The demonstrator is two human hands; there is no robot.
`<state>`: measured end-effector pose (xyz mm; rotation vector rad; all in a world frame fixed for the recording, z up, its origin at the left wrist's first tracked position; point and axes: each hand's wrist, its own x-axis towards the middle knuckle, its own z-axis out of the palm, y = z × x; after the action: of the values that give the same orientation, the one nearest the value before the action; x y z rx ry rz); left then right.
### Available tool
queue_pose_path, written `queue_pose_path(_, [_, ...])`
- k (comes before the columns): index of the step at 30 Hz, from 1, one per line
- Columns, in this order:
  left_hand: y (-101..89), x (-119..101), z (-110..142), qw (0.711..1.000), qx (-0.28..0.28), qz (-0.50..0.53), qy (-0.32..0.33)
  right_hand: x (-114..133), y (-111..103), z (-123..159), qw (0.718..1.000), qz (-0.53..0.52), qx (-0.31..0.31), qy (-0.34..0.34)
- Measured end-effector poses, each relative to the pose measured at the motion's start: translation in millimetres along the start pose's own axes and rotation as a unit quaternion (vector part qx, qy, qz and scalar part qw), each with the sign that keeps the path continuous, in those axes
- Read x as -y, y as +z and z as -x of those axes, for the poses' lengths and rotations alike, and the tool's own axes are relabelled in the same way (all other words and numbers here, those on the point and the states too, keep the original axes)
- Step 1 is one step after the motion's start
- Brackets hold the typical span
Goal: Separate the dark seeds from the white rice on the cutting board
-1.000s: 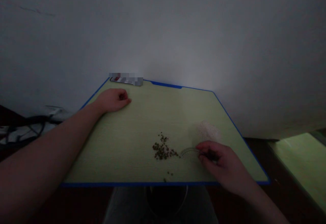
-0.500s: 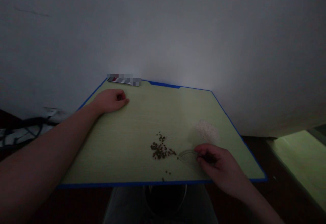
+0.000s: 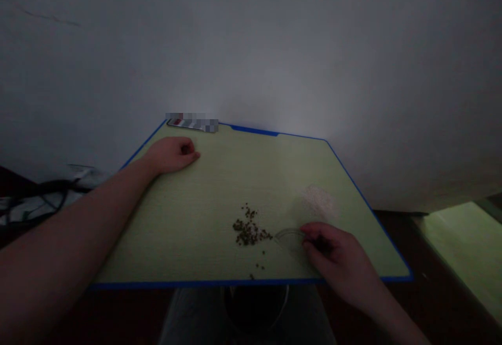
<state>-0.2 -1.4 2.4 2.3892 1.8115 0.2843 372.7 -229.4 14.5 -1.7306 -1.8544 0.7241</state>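
Note:
My right hand (image 3: 337, 259) rests near the front right of a pale green table with a blue edge (image 3: 196, 214). Its fingers pinch a clear, half-round plastic piece (image 3: 291, 239) that lies on the table. Just left of that piece sits a small heap of dark green beans (image 3: 249, 228), with a few stray beans (image 3: 259, 267) nearer the front edge. A patch of white grains (image 3: 318, 201) lies beyond my right hand. My left hand (image 3: 174, 153) lies curled in a loose fist at the back left of the table, with nothing visible in it.
A small flat object (image 3: 192, 123) lies at the table's back left corner against the pale wall. Dark cables (image 3: 43, 191) lie off to the left. A second green surface (image 3: 466, 251) shows at the right. A round dark container (image 3: 257, 308) sits below the front edge.
My right hand has shifted the clear plastic piece slightly beside the bean heap. My left hand has stayed where it was.

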Motion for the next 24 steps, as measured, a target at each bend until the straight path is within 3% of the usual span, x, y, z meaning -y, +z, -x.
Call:
queue_pose_path(6, [0.3,-1,-1,1.000,0.009,-0.012,-0.023,-7,-9,1,0.999,0.009,-0.047,0.019])
queue_pose_path(11, [0.7,0,-2,1.000,0.008,-0.009,-0.015,-3,-2,0,1.000,-0.020,0.000,0.006])
queue_pose_path(24, [-0.9,0,0,1.000,-0.001,0.001,0.004,1,2,-4,1.000,-0.017,0.012,-0.003])
